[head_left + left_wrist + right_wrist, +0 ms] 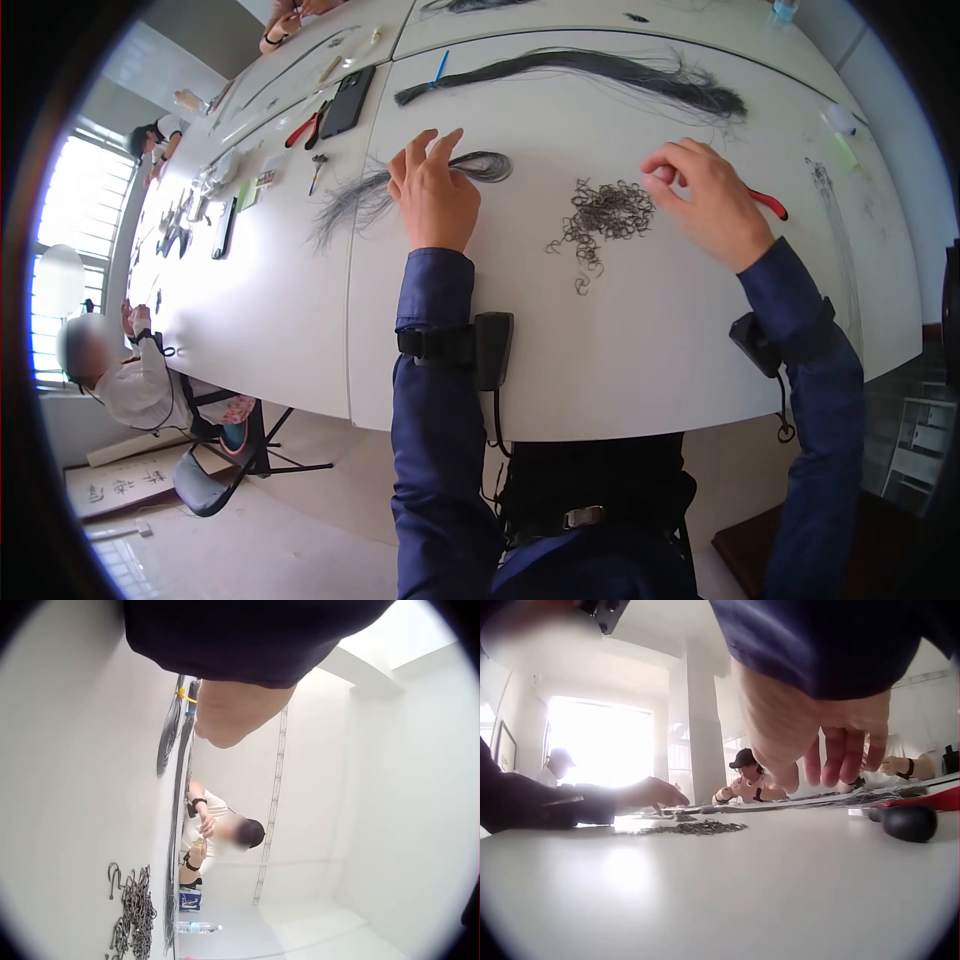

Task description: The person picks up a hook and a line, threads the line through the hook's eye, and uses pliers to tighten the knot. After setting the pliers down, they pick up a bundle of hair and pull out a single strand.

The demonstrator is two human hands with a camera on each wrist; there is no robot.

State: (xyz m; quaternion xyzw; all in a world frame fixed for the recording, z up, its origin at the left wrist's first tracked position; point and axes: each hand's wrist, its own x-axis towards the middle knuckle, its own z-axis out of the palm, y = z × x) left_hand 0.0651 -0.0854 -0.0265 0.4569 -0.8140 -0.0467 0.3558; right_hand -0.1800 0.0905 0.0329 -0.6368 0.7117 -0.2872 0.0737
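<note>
My left hand [432, 190] is over a looped bundle of thin dark strands [485, 166], its fingers spread and loosely bent. In the left wrist view a yellow tie [181, 694] circles that bundle [169, 742]; the hand's fingers are mostly hidden there. A loose pile of small dark hooks [608, 212] lies between my hands. Just right of the pile, my right hand [710, 195] hovers with bent fingers. From the right wrist, those fingers [832, 754] hang down above the table with nothing visible between them. A red-handled tool [768, 203] lies partly behind this hand.
Across the back of the white table [560, 370] stretches a long dark strand bundle [590, 68] with a blue tie [440, 68]. Further left are a black phone [348, 102], red-handled pliers [303, 127] and a small brush-like item [318, 172]. Other people sit around the tables.
</note>
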